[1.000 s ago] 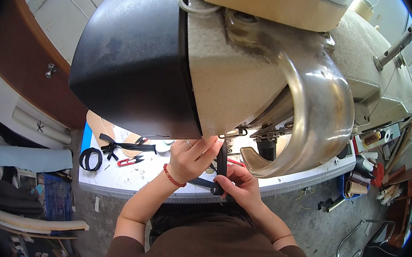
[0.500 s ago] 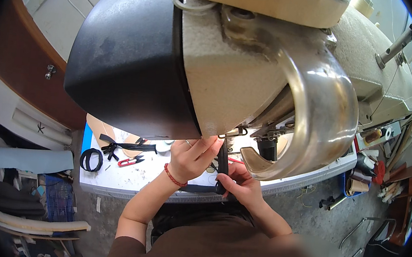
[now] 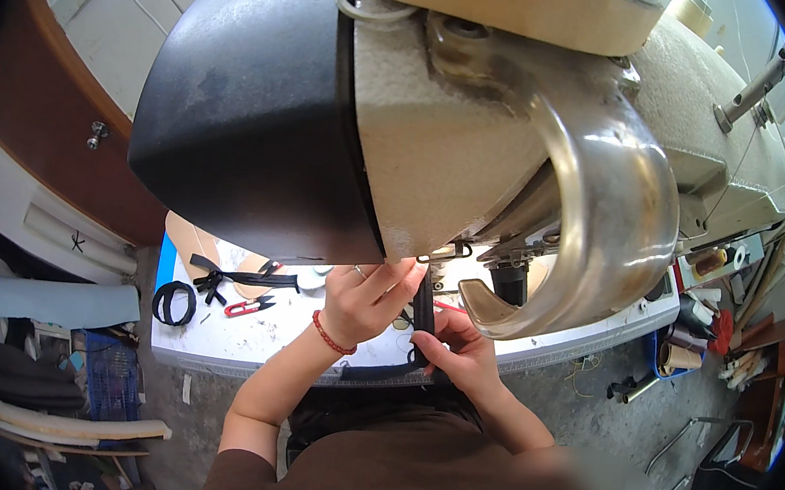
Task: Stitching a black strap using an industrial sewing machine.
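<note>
A large sewing machine (image 3: 459, 147), with a black cover at its left, stands over the white worktable (image 3: 306, 358). Below its head, a black fabric strip (image 3: 423, 309) runs toward me, and its lower part bends left along the table's front edge. My right hand (image 3: 463, 351) pinches this strip between thumb and fingers near its lower end. Fingers drawn together, my left hand (image 3: 363, 306) wears a ring and a red bead bracelet (image 3: 334, 336); its fingertips meet under the machine head beside the strip's upper end. Whether they grip the strip or something smaller cannot be made out.
Left on the table lie red-handled thread snips (image 3: 249, 308), a knotted black strip (image 3: 257, 279) and a coiled black band (image 3: 174, 303). A clear curved guard (image 3: 617, 219) juts from the machine at the right. Thread spools (image 3: 712, 260) stand beyond the table's right end.
The strip's lower part near my right hand has shifted slightly, its tail now sloping lower to the left. Both hands stay in nearly the same place.
</note>
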{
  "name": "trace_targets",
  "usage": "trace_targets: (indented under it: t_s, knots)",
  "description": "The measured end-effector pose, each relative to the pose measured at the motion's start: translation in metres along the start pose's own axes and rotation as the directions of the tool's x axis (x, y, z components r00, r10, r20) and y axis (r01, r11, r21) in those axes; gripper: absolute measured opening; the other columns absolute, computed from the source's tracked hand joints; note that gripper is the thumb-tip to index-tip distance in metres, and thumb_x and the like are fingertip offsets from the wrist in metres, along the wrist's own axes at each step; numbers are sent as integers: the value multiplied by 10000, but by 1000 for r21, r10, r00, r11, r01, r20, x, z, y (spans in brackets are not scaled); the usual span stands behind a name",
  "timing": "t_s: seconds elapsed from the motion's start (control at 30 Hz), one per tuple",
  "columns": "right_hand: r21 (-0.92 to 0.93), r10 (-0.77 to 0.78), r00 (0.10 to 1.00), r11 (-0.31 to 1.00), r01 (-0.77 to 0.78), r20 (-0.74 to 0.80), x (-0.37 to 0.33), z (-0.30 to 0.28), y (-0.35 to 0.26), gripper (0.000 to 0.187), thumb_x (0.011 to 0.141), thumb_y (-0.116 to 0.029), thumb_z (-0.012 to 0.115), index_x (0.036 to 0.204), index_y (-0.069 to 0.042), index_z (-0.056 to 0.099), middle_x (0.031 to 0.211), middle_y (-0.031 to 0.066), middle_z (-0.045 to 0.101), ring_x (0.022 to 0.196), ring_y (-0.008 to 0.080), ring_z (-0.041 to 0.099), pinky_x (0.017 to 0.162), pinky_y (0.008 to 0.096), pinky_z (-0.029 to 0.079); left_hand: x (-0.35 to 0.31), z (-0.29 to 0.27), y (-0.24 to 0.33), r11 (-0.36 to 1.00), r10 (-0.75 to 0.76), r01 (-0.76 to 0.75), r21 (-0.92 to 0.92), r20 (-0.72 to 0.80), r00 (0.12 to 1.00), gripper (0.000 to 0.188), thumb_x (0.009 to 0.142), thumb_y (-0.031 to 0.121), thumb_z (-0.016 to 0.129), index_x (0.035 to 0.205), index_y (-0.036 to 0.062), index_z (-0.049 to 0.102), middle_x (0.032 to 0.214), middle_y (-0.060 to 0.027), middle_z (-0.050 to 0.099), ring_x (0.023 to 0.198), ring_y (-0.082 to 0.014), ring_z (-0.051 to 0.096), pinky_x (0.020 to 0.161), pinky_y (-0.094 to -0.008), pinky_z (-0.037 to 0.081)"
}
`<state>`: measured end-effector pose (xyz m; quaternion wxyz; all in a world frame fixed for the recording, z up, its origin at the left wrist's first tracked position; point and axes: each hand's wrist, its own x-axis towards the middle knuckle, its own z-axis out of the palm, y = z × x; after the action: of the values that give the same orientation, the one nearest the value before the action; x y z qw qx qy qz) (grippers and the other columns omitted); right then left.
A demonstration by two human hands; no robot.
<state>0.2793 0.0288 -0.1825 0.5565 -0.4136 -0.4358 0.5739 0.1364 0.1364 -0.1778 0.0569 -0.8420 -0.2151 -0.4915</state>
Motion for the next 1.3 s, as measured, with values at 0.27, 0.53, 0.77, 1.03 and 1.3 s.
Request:
trace_targets:
  t_s: [0.27,0.53,0.77,1.03,1.3]
  knots:
    - [9,-8,1000,1000,8,-9,1,1,-2,239,862,-76,665,690,-30,506,615,-23,548,517,24,531,462,176,390,-4,-3,1,998,-55,58,-35,82,995,283,739,-12,713,1013,43,674,918,-55,621,845,-223,598,683,-328,501]
    - [9,14,1000,1000,-14,-10,1,0,2,245,864,-72,663,686,-30,500,618,-17,553,504,26,526,449,174,387,2,-2,1,999,17,-17,34,0,1000,118,664,42,714,777,28,681,831,-33,635,674,-142,612,532,-263,458]
    - [12,13,1000,1000,-13,-3,1,1,-1,265,865,-73,663,674,-32,485,609,-17,549,495,27,524,439,173,380,2,-3,1,997,35,-35,66,11,999,106,668,44,712,765,25,674,834,-33,632,677,-144,611,543,-264,461]
    - [-7,2,1000,1000,-2,-2,1,1,-1,269,866,-76,664,671,-32,484,608,-17,553,491,27,522,438,175,375,1,-1,1,999,0,0,32,-17,1000,113,668,46,709,774,22,676,832,-37,632,681,-146,611,556,-267,468]
    - [3,-1,1000,1000,1,-7,2,1,0,263,871,-81,660,674,-36,492,604,-22,549,494,25,520,441,172,374,0,-4,0,999,8,-9,46,21,1000,127,664,51,706,785,22,679,833,-39,636,677,-143,616,528,-260,461]
